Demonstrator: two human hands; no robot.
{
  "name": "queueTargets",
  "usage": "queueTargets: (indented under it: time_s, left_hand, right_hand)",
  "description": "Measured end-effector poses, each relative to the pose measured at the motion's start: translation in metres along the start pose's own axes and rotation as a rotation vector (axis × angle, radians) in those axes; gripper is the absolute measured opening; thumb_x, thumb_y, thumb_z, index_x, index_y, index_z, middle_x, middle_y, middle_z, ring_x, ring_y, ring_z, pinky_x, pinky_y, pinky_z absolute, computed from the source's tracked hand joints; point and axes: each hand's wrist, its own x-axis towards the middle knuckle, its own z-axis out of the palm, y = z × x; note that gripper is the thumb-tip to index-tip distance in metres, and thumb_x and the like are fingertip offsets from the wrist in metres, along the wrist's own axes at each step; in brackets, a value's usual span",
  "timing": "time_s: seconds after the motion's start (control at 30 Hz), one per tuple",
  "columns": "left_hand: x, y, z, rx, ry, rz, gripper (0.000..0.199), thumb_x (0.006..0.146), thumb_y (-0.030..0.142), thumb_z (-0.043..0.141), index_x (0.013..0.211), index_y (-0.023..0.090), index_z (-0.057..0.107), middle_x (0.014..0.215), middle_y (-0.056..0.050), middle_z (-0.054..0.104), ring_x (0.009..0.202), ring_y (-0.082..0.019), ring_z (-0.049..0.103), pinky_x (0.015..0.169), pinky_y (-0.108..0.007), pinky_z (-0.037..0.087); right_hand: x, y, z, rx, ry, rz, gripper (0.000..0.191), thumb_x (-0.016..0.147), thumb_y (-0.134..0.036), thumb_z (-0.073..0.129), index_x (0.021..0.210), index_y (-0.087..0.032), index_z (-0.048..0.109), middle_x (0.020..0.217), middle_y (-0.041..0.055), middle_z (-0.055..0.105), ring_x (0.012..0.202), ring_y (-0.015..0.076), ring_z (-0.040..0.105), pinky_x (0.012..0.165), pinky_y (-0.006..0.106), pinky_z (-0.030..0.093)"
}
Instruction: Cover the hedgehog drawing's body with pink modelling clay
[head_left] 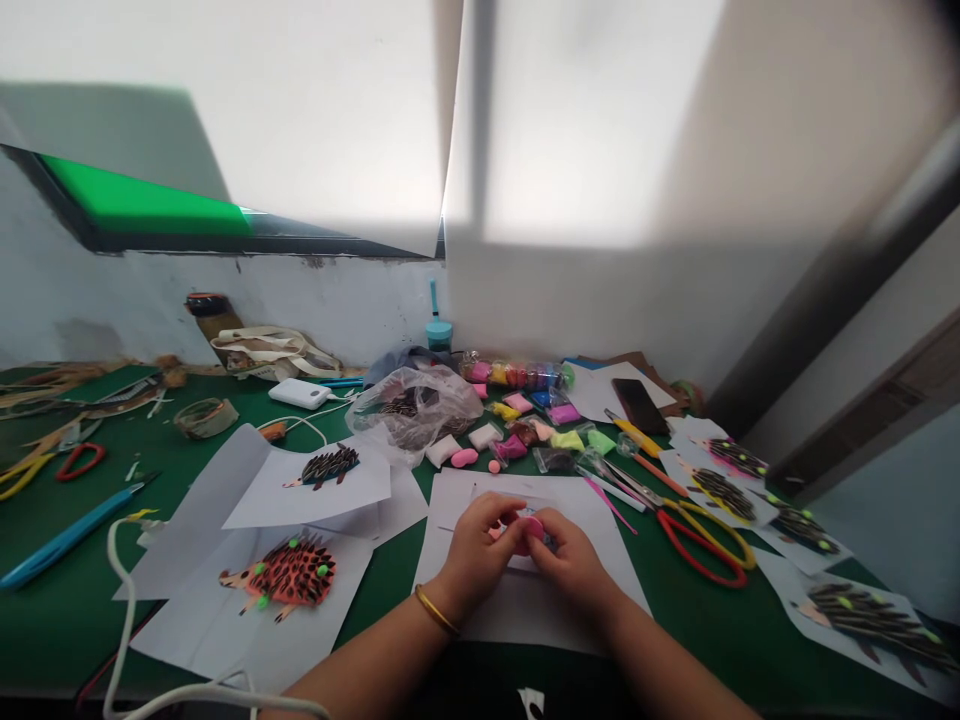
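Above a white sheet of paper [551, 625], my left hand [484, 550] and my right hand [577, 570] meet, fingers closed around a flattened piece of pink clay [534, 527]. Both thumbs press on it; part of the clay is hidden by the fingers. A yellow bangle [435, 609] circles my left wrist. Just beyond the paper lie a pink clay oval [464, 457] and a small salmon-coloured ball [494, 466]. Several coloured clay packets, such as a purple one [564, 413], are scattered behind them.
Red and yellow scissors [701, 540] lie at my right, near a dark phone [639, 405]. Hedgehog pictures on paper, one with an orange-red body [300, 575], flank both sides. A crumpled plastic bag [412, 405], white power bank [301, 393], cable and blue cutter [71, 535] are leftward.
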Motion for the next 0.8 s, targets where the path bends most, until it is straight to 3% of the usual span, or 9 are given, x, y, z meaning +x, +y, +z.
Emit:
queueTargets:
  time_s: [0.17, 0.4, 0.57, 0.8]
  left_hand:
    - [-0.0003, -0.0005, -0.0001, -0.039, 0.007, -0.048, 0.012, 0.088, 0.028, 0.062, 0.085, 0.019, 0.068, 0.083, -0.003, 0.066, 0.077, -0.016, 0.059, 0.07, -0.028, 0.046]
    - [-0.0014, -0.0006, 0.0008, -0.059, 0.013, 0.039, 0.026, 0.089, 0.022, 0.058, 0.115, 0.023, 0.064, 0.098, -0.005, 0.064, 0.088, -0.018, 0.059, 0.079, -0.031, 0.047]
    - [-0.0017, -0.0014, 0.0011, -0.044, -0.053, 0.025, 0.017, 0.089, 0.023, 0.06, 0.103, 0.023, 0.069, 0.094, -0.005, 0.063, 0.088, -0.018, 0.059, 0.077, -0.03, 0.048]
    - [-0.0008, -0.0041, 0.0043, -0.177, 0.039, -0.102, 0.012, 0.089, 0.029, 0.059, 0.092, 0.019, 0.063, 0.087, -0.003, 0.062, 0.078, -0.016, 0.059, 0.073, -0.03, 0.048]
  right_hand:
    - [0.0001, -0.0021, -0.0005, 0.001, 0.024, -0.008, 0.024, 0.091, -0.04, 0.055, 0.09, -0.02, 0.068, 0.09, 0.0049, 0.067, 0.088, 0.0226, 0.061, 0.08, 0.034, 0.047]
    - [0.0025, -0.0043, -0.004, -0.044, 0.011, -0.117, 0.029, 0.094, -0.038, 0.048, 0.08, -0.022, 0.067, 0.082, 0.0041, 0.064, 0.084, 0.0214, 0.058, 0.078, 0.034, 0.044]
    - [0.0021, -0.0055, -0.0029, -0.056, 0.001, -0.116, 0.03, 0.095, -0.036, 0.046, 0.076, -0.021, 0.064, 0.081, 0.0036, 0.063, 0.083, 0.0205, 0.057, 0.078, 0.033, 0.043]
    - [0.0013, -0.0047, -0.003, -0.008, 0.01, -0.059, 0.023, 0.091, -0.04, 0.055, 0.088, -0.021, 0.066, 0.09, 0.0038, 0.064, 0.09, 0.0215, 0.057, 0.081, 0.034, 0.043]
